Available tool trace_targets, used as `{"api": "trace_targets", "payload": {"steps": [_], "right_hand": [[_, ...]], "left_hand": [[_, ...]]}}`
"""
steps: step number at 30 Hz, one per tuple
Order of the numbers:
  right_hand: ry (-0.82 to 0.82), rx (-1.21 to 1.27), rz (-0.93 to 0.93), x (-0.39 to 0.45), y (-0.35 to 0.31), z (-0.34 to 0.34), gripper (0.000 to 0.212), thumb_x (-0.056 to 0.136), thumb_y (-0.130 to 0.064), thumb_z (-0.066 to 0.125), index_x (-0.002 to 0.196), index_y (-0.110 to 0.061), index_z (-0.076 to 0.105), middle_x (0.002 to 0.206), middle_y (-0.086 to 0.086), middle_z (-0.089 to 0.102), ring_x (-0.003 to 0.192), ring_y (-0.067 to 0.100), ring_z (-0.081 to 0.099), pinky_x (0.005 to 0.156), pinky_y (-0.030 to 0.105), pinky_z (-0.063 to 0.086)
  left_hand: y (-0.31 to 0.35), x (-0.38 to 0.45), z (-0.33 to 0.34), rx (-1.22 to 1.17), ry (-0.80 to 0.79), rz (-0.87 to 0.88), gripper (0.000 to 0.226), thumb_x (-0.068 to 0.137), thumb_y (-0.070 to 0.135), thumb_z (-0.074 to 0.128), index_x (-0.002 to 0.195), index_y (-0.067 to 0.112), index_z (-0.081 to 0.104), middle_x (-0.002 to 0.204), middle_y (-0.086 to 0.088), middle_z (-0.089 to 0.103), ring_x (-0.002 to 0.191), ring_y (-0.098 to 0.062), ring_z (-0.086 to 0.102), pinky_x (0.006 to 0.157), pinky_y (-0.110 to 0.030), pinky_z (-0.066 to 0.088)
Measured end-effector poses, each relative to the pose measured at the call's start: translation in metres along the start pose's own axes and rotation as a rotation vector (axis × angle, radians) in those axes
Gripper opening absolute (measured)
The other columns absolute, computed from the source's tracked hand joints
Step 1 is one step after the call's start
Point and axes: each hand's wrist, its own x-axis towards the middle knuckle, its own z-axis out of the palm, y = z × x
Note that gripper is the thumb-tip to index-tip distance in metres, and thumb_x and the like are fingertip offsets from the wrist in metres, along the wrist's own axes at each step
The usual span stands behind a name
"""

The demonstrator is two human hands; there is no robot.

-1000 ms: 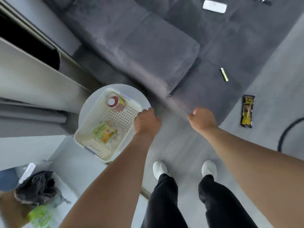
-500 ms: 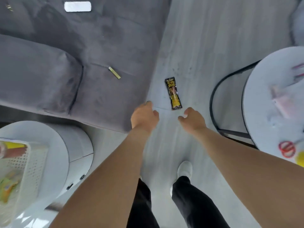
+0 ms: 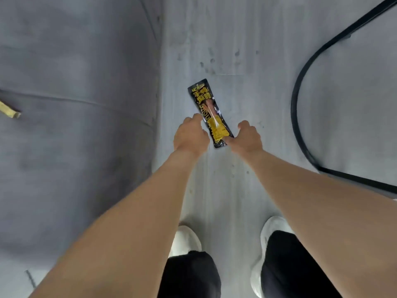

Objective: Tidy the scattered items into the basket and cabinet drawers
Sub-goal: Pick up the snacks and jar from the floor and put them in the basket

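A long black and yellow snack packet (image 3: 211, 112) lies flat on the pale floor, straight ahead of my feet. Both hands are down at its near end. My left hand (image 3: 190, 137) hovers by the packet's left edge with the fingers loosely curled and nothing in them. My right hand (image 3: 247, 138) is on the other side, its thumb touching the packet's near right corner. Neither hand has closed around the packet. The basket and the cabinet drawers are out of view.
A grey sofa (image 3: 71, 125) fills the left side, with a small gold stick-shaped item (image 3: 10, 111) on its seat at the far left. A black curved table frame (image 3: 297, 100) runs along the floor on the right. My white shoes (image 3: 185, 239) stand below.
The view has swung away from the basket and side table to the floor. The snack packet is now much closer, and both hands have dropped down to either side of its near end.
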Motion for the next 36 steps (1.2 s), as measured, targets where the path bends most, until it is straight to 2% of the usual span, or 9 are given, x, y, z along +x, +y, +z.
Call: {"api": "trace_targets", "payload": {"steps": [3,6,11,14,19,23,28,31,36], "right_hand": [[0.011,-0.023,-0.049,0.067,0.015,0.052,0.067,0.078,-0.052,0.071,0.124,-0.010,0.046,0.116,0.012,0.054,0.110,0.032,0.053,0.080,0.039,0.047],[0.056,-0.156,-0.152,0.109,0.026,0.088,0.066,0.075,-0.056,0.070,0.117,-0.010,0.047,0.109,0.010,0.056,0.104,0.031,0.054,0.078,0.037,0.045],[0.102,-0.168,-0.268,0.131,0.037,0.108,0.034,0.085,-0.035,0.061,0.108,-0.019,0.042,0.076,-0.005,0.051,0.073,0.025,0.059,0.053,0.030,0.035],[0.145,-0.184,-0.375,0.108,0.037,0.098,0.028,0.088,-0.030,0.058,0.110,-0.023,0.041,0.068,-0.008,0.048,0.061,0.020,0.053,0.046,0.029,0.029],[-0.207,-0.210,-0.438,0.023,0.040,0.067,0.032,0.092,-0.046,0.051,0.101,-0.015,0.048,0.092,0.002,0.056,0.083,0.022,0.055,0.069,0.035,0.046],[-0.064,-0.274,-0.395,-0.051,0.026,0.017,0.032,0.095,-0.032,0.051,0.116,-0.008,0.051,0.109,0.009,0.055,0.099,0.027,0.054,0.078,0.035,0.045],[0.072,-0.442,-0.631,-0.157,-0.023,-0.044,0.048,0.073,-0.003,0.061,0.120,-0.005,0.051,0.109,0.014,0.052,0.096,0.032,0.050,0.081,0.039,0.046],[0.082,-0.579,-0.782,-0.215,-0.052,-0.065,0.064,0.065,-0.006,0.068,0.126,-0.011,0.048,0.117,0.014,0.050,0.103,0.032,0.048,0.082,0.038,0.044],[-0.026,-0.747,-1.126,-0.299,-0.093,-0.068,0.073,0.063,-0.012,0.073,0.131,-0.018,0.046,0.135,0.007,0.046,0.126,0.030,0.041,0.105,0.043,0.033]], "left_hand": [[-0.011,0.074,0.052,-0.018,0.056,0.016,0.039,0.092,0.010,0.047,0.129,0.019,0.051,0.122,-0.008,0.056,0.109,-0.027,0.055,0.084,-0.032,0.045],[-0.013,0.139,0.091,-0.178,0.112,-0.085,0.028,0.096,0.030,0.048,0.118,0.013,0.054,0.111,-0.008,0.062,0.100,-0.028,0.061,0.075,-0.031,0.045],[-0.007,0.182,0.130,-0.281,0.102,-0.209,0.075,0.081,0.049,0.070,0.135,0.008,0.039,0.126,-0.008,0.043,0.099,-0.025,0.055,0.073,-0.032,0.042],[0.000,0.172,0.128,-0.419,0.136,-0.263,0.066,0.083,0.039,0.072,0.129,0.006,0.038,0.119,-0.007,0.054,0.096,-0.022,0.057,0.070,-0.031,0.041],[-0.005,0.094,0.095,-0.394,0.144,-0.259,0.033,0.090,0.012,0.057,0.122,0.009,0.048,0.096,0.001,0.054,0.085,-0.020,0.054,0.069,-0.028,0.039],[-0.011,0.002,0.045,-0.263,-0.018,-0.248,0.033,0.086,0.017,0.063,0.117,0.011,0.053,0.100,0.000,0.058,0.088,-0.020,0.055,0.073,-0.029,0.043],[-0.023,-0.136,-0.025,-0.175,-0.127,-0.292,0.036,0.081,0.015,0.060,0.115,0.025,0.061,0.103,-0.003,0.063,0.089,-0.026,0.061,0.067,-0.031,0.047],[-0.031,-0.212,-0.065,-0.179,-0.119,-0.316,0.031,0.082,0.016,0.055,0.112,0.026,0.060,0.098,0.000,0.065,0.089,-0.025,0.061,0.071,-0.035,0.051],[-0.052,-0.316,-0.112,-0.270,-0.094,-0.390,0.029,0.087,0.027,0.058,0.115,0.022,0.052,0.092,-0.002,0.064,0.080,-0.025,0.062,0.065,-0.033,0.047]]}}
